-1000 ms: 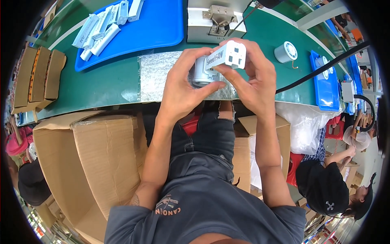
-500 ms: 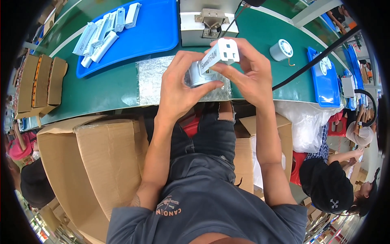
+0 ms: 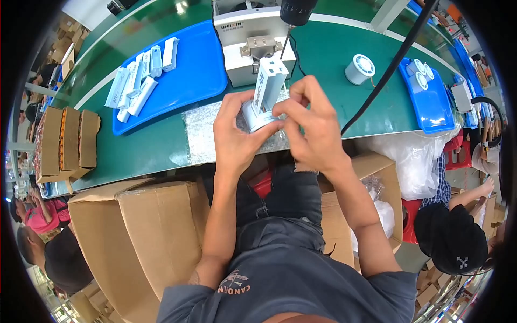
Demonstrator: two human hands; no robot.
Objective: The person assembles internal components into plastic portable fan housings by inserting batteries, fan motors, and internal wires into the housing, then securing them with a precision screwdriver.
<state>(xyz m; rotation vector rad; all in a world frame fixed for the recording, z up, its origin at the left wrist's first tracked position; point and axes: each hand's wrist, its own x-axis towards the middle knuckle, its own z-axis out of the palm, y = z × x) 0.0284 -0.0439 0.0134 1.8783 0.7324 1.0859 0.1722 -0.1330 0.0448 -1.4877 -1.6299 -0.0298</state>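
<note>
A pale blue-white handheld fan, partly assembled, is in front of me over the bench edge. Its hollow handle (image 3: pixel 271 81) points up and away from its round fan body (image 3: pixel 253 119). My left hand (image 3: pixel 232 134) is wrapped round the fan body, thumb along the near side. The fingers of my right hand (image 3: pixel 315 132) are pinched together at the foot of the handle, by the joint; whatever is between them is too small or hidden. Beyond the fan, an electric screwdriver (image 3: pixel 297 12) hangs with its thin bit pointing down, beside a white box-shaped machine (image 3: pixel 247 75).
A blue tray (image 3: pixel 199 70) at left holds several loose handles (image 3: pixel 141 97). One round fan body (image 3: pixel 360 69) stands at right, near another blue tray (image 3: pixel 436 118). A black cable (image 3: pixel 388 70) crosses the right side. Cardboard boxes (image 3: pixel 161 231) flank my legs; a clear sheet (image 3: pixel 202 134) lies below my hands.
The handle has swung from tilting right to nearly upright. My right hand has let go of the handle's upper part and moved down to its foot. My left hand still holds the body.
</note>
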